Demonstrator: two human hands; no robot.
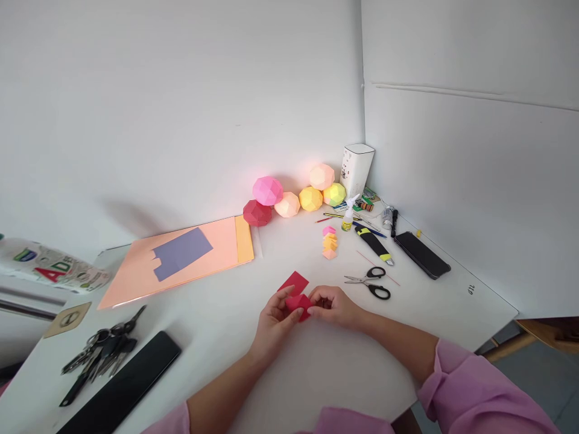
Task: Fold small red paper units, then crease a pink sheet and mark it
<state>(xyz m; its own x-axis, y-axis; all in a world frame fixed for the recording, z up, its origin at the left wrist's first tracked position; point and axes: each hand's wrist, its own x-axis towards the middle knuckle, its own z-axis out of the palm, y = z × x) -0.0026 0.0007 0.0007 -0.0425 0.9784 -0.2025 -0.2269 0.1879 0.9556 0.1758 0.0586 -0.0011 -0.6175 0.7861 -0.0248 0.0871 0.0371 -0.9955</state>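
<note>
Between my two hands is a small folded piece of red paper (297, 303). My left hand (274, 319) grips it from the left, thumb in front and fingers behind. From the right, my right hand (333, 306) pinches its edge with thumb and forefinger. A flat red paper sheet (296, 281) lies on the table just beyond my fingers. To the right of my right hand rest black-handled scissors (368, 281), blades pointing left. Farther back are small folded paper pieces (330, 242) in pink, yellow and orange, and a glue bottle (348, 218).
Faceted paper balls (268, 191) stand along the wall near a white container (357, 170). A utility knife (373, 245) and phone (422, 255) lie at right. Coloured sheets (136, 271), keys (102, 349), a black case (131, 386) and a white bottle (54, 265) occupy the left.
</note>
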